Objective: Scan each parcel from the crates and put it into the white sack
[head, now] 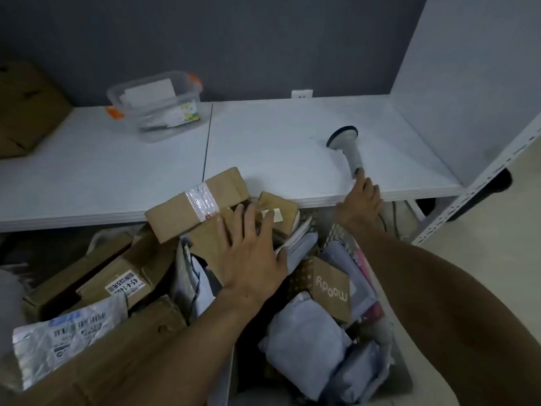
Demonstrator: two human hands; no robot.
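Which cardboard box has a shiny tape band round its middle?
The long box at the table edge; the other boxes show no such band.

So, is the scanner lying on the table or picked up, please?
Lying down: the scanner rests on the white table, the right hand reaching its handle end, not gripping.
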